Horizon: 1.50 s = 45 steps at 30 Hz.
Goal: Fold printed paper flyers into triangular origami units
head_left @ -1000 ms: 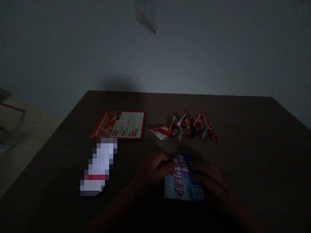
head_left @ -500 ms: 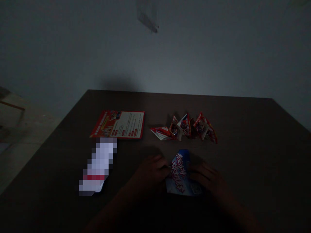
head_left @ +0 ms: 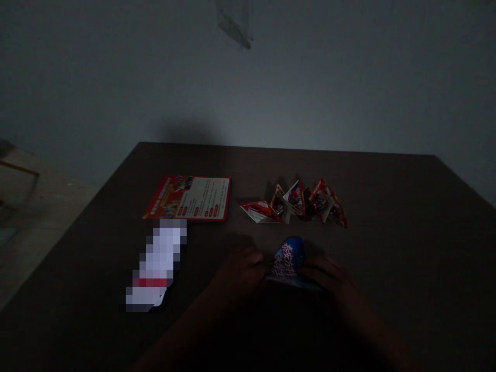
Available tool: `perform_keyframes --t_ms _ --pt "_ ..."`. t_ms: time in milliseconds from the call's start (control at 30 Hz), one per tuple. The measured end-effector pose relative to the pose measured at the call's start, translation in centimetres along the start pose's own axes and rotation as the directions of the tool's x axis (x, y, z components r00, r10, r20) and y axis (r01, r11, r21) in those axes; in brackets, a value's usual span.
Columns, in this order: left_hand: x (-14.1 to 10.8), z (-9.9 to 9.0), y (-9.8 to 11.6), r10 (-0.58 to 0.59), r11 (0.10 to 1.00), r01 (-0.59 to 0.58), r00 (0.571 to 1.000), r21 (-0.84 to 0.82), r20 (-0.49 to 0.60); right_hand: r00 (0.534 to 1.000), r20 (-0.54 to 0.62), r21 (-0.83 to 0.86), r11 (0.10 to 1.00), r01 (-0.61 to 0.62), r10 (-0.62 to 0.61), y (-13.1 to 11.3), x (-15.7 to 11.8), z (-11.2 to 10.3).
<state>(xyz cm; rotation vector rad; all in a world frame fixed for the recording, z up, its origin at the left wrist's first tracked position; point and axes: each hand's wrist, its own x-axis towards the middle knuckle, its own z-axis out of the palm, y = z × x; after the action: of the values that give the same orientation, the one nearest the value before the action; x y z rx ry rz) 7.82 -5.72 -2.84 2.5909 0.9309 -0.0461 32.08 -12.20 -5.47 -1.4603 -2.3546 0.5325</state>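
Note:
A blue printed sheet (head_left: 289,258) with white and red lettering is between my hands near the front of the dark table, bent so that its lower part looks foreshortened. My left hand (head_left: 246,268) grips its left edge with curled fingers. On the other side my right hand (head_left: 327,274) has its fingers pressed together on the sheet's right edge. Behind it lies a row of folded red and white paper shapes (head_left: 294,201), with pointed tips standing up. The light is dim, and the fingertips are hard to make out.
A stack of red and white printed sheets (head_left: 207,199) lies at the back left of the table (head_left: 380,196). In front of it is a phone with a bright, pixelated screen (head_left: 158,263). The wall (head_left: 310,77) rises behind the table's back edge.
The blue sheet's lower part has folded or tilted up, so less of its lettering and lower corner shows. My hands have shifted only slightly.

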Motion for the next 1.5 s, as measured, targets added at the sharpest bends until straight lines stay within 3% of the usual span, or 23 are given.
perform_keyframes --t_ms 400,767,1500 --pt "0.0 0.5 0.2 -0.18 0.983 0.175 0.98 -0.063 -0.086 0.976 -0.102 0.086 0.98 -0.182 0.19 -0.8 1.0 0.6" --pt "0.2 0.5 0.9 -0.294 0.955 0.287 0.946 -0.071 -0.135 0.934 -0.086 0.035 0.938 -0.345 0.347 -1.7 1.8 0.7" --pt "0.4 0.6 1.5 -0.337 0.942 0.334 0.931 -0.042 -0.141 0.906 0.004 -0.169 0.894 -0.416 0.422 -2.8 3.5 -0.3"
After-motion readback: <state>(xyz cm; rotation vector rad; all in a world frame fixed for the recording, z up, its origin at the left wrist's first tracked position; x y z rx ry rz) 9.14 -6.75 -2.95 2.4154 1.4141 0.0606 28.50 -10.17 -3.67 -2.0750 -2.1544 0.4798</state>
